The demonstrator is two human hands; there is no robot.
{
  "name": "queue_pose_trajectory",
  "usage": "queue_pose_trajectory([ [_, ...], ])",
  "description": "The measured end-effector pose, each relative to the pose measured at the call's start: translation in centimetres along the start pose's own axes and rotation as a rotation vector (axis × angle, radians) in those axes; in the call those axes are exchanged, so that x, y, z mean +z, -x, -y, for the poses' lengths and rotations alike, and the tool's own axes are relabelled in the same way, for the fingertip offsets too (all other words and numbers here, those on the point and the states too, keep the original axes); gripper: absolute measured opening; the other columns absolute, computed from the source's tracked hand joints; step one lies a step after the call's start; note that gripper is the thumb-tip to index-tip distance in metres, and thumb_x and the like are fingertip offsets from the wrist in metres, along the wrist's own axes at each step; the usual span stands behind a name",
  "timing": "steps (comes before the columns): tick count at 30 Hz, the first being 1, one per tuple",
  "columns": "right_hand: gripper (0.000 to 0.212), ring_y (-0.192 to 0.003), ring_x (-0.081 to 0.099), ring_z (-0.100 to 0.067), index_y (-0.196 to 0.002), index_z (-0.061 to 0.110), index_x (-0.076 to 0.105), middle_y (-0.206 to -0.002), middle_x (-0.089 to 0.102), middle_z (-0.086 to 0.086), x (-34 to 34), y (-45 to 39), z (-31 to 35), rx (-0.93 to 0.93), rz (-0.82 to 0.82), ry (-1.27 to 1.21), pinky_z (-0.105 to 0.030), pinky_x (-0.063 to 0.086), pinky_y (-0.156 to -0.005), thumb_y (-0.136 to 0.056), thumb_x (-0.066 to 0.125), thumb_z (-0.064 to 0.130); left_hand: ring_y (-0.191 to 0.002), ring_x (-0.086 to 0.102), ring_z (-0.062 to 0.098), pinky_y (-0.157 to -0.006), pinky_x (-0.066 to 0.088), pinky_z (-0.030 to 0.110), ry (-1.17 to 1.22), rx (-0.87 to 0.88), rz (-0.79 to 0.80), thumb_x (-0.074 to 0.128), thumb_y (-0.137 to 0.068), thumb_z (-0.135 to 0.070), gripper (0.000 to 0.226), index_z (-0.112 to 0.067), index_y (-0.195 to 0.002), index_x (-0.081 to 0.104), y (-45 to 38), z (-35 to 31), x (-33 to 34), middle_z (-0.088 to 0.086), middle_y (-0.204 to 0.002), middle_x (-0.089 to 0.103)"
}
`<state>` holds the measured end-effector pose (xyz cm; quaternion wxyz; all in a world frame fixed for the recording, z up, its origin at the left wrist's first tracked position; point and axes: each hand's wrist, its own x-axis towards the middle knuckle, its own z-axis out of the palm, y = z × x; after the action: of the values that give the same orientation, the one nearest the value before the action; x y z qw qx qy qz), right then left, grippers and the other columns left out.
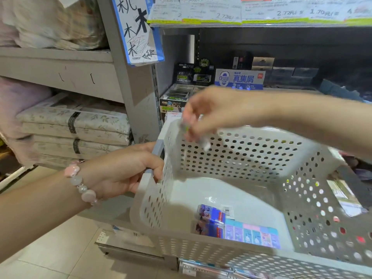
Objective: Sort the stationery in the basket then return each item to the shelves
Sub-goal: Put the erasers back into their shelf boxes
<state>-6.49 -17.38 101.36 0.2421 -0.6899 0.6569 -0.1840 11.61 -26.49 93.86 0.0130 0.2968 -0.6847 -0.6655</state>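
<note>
Your right hand [217, 111] is pinching a small blurred item [193, 133], pale with a bit of green, too smeared to identify, and holding it above the far rim of the basket [302, 198], just in front of the shelf [251, 24]. Your left hand [128, 170] is closing around the grey handle [158, 150] on the basket's left side, holding the basket up. Looks like you're in the return step: one item is out and heading for the shelf. Next move is matching it to its slot among the boxed stock, near the black eraser boxes [181, 97] and the blue-white box [239, 79], and setting it in without knocking the display. Two things are still lying on the basket floor near the front wall: a blue-purple pack [210, 220] with a barcode tag, and touching its right side a flat strip of pastel packets [251, 234], pink, blue and teal. The basket is white, perforated, mostly empty.
</note>
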Motion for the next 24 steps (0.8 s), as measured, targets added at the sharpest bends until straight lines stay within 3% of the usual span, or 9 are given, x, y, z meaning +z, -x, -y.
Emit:
queue_pose_trajectory([
  [2, 0.024, -0.067, 0.062, -0.008, -0.089, 0.012, 0.062, -0.065, 0.069, 0.003, -2.7, -0.8, 0.0, -0.040, -0.140, -0.018, -0.019, 0.048, -0.061, -0.073, 0.065, 0.031, -0.067, 0.067, 0.021, -0.058, 0.059, 0.033, 0.007, -0.013, -0.007, 0.052, -0.048, 0.002, 0.056, -0.025, -0.093, 0.071, 0.2, -0.1, -0.1, 0.008, -0.082, 0.073],
  [5, 0.029, -0.070, 0.061, -0.009, -0.096, 0.015, 0.058, -0.081, 0.065, 0.003, -6.3, -3.4, -1.9, -0.024, -0.344, 0.099, -0.022, 0.049, -0.065, -0.077, 0.069, 0.033, -0.073, 0.069, 0.024, -0.062, 0.059, 0.037, 0.006, -0.029, -0.023, 0.052, -0.048, 0.002, 0.059, -0.026, -0.097, 0.070, 0.2, -0.3, 0.0, 0.009, -0.089, 0.075],
  [8, 0.065, -0.095, 0.063, -0.020, -0.109, 0.021, 0.058, -0.105, 0.066, -0.001, -8.3, -5.8, -3.6, 0.132, -0.313, 0.418, -0.035, 0.053, -0.083, -0.065, 0.063, 0.068, -0.072, 0.070, 0.023, -0.061, 0.058, 0.036, -0.002, -0.033, -0.041, 0.051, -0.048, 0.002, 0.060, -0.025, -0.098, 0.070, 0.2, -0.4, 0.0, 0.007, -0.088, 0.075],
  [9, 0.067, -0.098, 0.061, -0.021, -0.114, 0.020, 0.057, -0.109, 0.064, -0.001, -8.6, -6.3, -4.1, 0.150, -0.287, 0.475, -0.033, 0.052, -0.082, -0.067, 0.063, 0.068, -0.072, 0.070, 0.024, -0.063, 0.058, 0.037, -0.005, -0.035, -0.043, 0.051, -0.048, 0.002, 0.060, -0.026, -0.099, 0.069, 0.2, -0.4, 0.0, 0.007, -0.088, 0.075],
  [12, 0.045, -0.078, 0.058, -0.014, -0.114, 0.012, 0.055, -0.106, 0.064, -0.004, -8.7, -7.9, -5.2, 0.015, -0.242, 0.557, -0.023, 0.043, -0.064, -0.077, 0.072, 0.032, -0.074, 0.071, 0.024, -0.065, 0.058, 0.038, -0.013, -0.044, -0.047, 0.052, -0.049, 0.001, 0.062, -0.026, -0.102, 0.068, 0.3, -0.4, 0.0, 0.007, -0.089, 0.075],
  [15, 0.047, -0.066, 0.048, 0.000, -0.118, 0.010, 0.054, -0.112, 0.061, -0.004, -8.4, -8.9, -6.0, 0.009, -0.118, 0.663, -0.023, 0.038, -0.059, -0.076, 0.075, 0.017, -0.075, 0.069, 0.024, -0.070, 0.058, 0.040, -0.025, -0.051, -0.062, 0.053, -0.049, 0.001, 0.060, -0.025, -0.101, 0.069, 0.4, -0.4, -0.1, 0.007, -0.087, 0.075],
  [19, 0.046, -0.069, 0.050, -0.016, -0.120, 0.014, 0.052, -0.114, 0.059, -0.007, -8.1, -10.0, -7.1, -0.038, -0.054, 0.769, -0.028, 0.040, -0.065, -0.078, 0.071, 0.008, -0.086, 0.064, 0.032, -0.091, 0.047, 0.055, -0.044, -0.069, -0.107, 0.053, -0.048, 0.000, 0.059, -0.024, -0.100, 0.070, 0.6, -0.5, 0.0, 0.015, -0.095, 0.072],
  [24, 0.049, -0.079, 0.047, -0.019, -0.127, 0.015, 0.051, -0.114, 0.056, -0.012, -7.7, -10.8, -7.1, -0.068, -0.042, 0.904, -0.029, 0.035, -0.067, -0.081, 0.063, 0.001, -0.088, 0.060, 0.033, -0.094, 0.044, 0.057, -0.046, -0.076, -0.111, 0.054, -0.049, 0.000, 0.052, -0.026, -0.090, 0.073, 0.7, -0.5, 0.1, 0.015, -0.094, 0.070],
])
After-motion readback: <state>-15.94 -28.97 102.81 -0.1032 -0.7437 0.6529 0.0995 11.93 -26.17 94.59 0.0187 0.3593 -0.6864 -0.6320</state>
